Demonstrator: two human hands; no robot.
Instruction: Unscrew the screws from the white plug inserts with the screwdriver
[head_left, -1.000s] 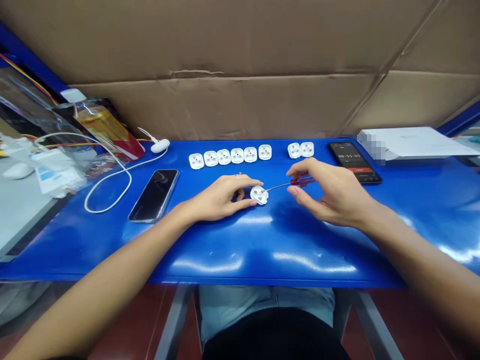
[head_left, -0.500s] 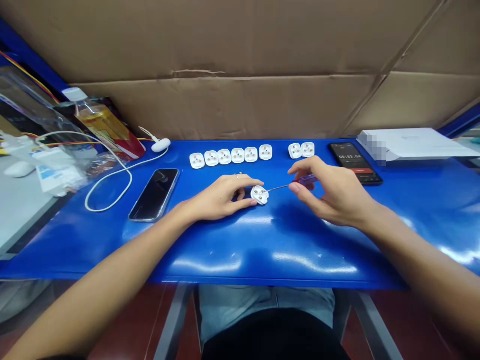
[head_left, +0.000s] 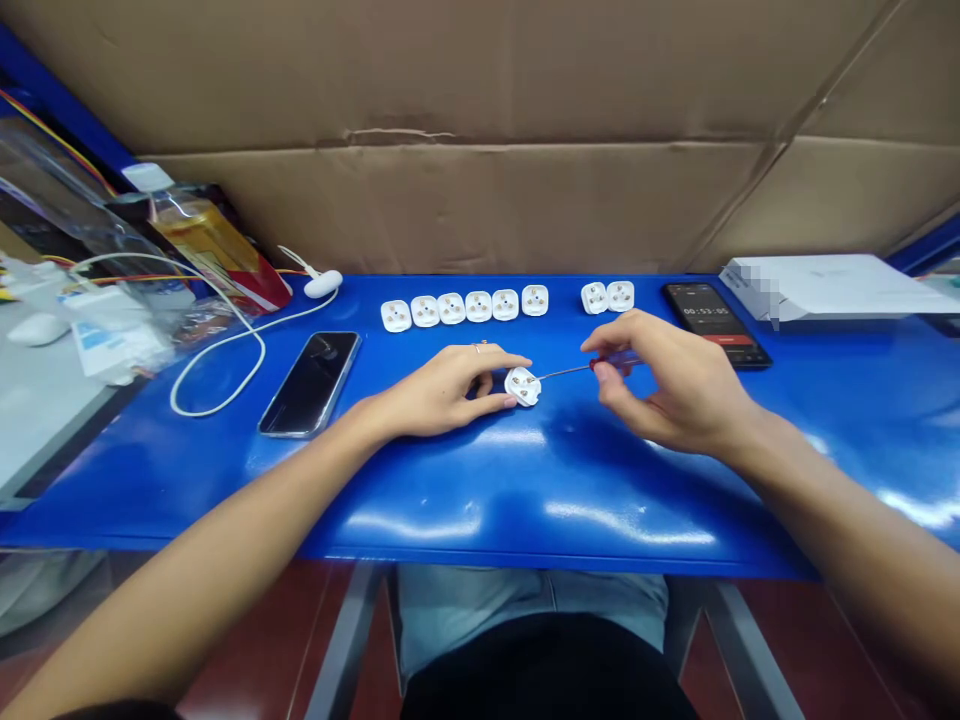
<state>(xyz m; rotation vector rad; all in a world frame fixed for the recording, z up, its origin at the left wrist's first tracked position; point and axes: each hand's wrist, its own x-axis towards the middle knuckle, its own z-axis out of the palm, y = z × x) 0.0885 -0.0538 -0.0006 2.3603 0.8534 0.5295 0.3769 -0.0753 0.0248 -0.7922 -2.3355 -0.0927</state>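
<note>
Between the thumb and fingers of my left hand is a small white plug housing with metal contacts inside, held at the table surface. My right hand grips a screwdriver by its red and clear handle. The thin shaft points left, and its tip is at the right side of the housing; whether it sits on a screw is too small to tell. Behind my hands, several similar white plug housings stand in a row, with a pair of housings farther right.
A phone lies left of my hands, near a white cable and a bottle. At right are a phone showing a timer and a white box. Cardboard stands along the back edge of the blue table.
The view has shifted slightly. The screwdriver handle has turned a little in my right fingers, while its tip stays at the housing. My left hand keeps its hold.
</note>
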